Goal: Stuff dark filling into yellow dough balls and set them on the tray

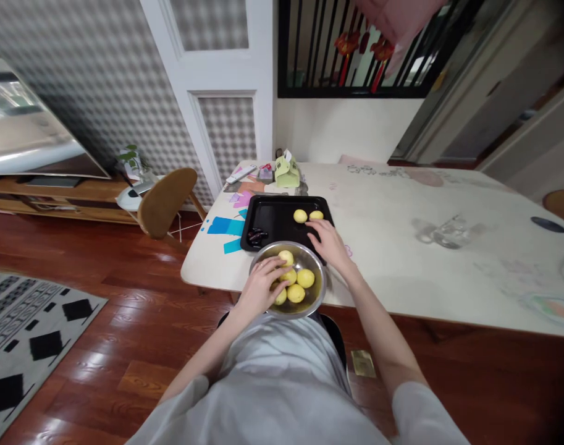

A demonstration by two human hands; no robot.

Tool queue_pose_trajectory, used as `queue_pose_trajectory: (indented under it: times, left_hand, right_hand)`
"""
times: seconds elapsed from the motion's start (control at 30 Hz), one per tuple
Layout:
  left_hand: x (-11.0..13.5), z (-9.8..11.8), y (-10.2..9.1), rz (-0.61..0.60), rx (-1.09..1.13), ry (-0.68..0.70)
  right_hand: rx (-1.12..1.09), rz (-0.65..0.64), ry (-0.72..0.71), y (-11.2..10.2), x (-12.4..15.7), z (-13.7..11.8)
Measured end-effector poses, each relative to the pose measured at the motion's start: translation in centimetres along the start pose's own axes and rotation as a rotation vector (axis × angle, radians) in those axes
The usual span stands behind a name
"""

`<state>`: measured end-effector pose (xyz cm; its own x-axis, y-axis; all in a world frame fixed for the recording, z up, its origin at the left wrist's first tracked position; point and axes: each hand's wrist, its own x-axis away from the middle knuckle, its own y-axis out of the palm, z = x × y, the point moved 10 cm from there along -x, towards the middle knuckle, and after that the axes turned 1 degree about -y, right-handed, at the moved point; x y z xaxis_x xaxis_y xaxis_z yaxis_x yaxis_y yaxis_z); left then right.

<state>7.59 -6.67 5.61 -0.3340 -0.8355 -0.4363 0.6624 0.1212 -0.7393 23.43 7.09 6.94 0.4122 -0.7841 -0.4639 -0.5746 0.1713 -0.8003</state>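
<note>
A metal bowl (319, 290) with several yellow lemons (296, 293) stands at the table's near edge. My left hand (262, 283) reaches into it, thumb and fingers around one lemon (288, 277). Beyond the bowl lies a black baking tray (275, 213). At its right side are two lemons, one (300, 216) free and the other (316, 215) just past the fingertips of my right hand (328, 242). That hand hovers over the tray's right edge with its fingers apart; whether it touches the lemon is unclear. Small dark purple pieces (256, 235) sit in the tray's left near corner.
Behind the tray on the white table (378, 259) are a green tissue box (287, 170), a small container (265, 172) and a white remote (241, 174). Farther right stands a clear glass object (451, 233). A wooden chair (167, 201) is at the left end.
</note>
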Motion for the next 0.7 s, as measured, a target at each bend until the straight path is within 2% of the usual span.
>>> queue_pose_trajectory:
  times: [0.07,0.17,0.33,0.53,0.7]
  left_hand:
    - [-0.1,0.0,0.1,-0.014,-0.003,0.011]
    - [-0.1,0.1,0.1,-0.029,-0.021,0.011]
    - [0.1,0.6,-0.1,-0.031,-0.036,0.016]
    - [0.5,0.5,-1.1,0.059,0.025,0.006]
    - [0.6,0.3,-2.1,0.188,0.103,-0.024]
  right_hand:
    - [0.077,-0.023,0.0,1.6,-2.4,1.6]
    - [0.178,-0.089,-0.033,4.0,-5.1,2.7]
    - [0.251,-0.141,-0.054,5.9,-6.7,3.0]
    - [0.243,-0.132,-0.076,4.6,-5.5,1.8]
    - [0.084,-0.008,-0.102,0.4,-1.6,-1.9]
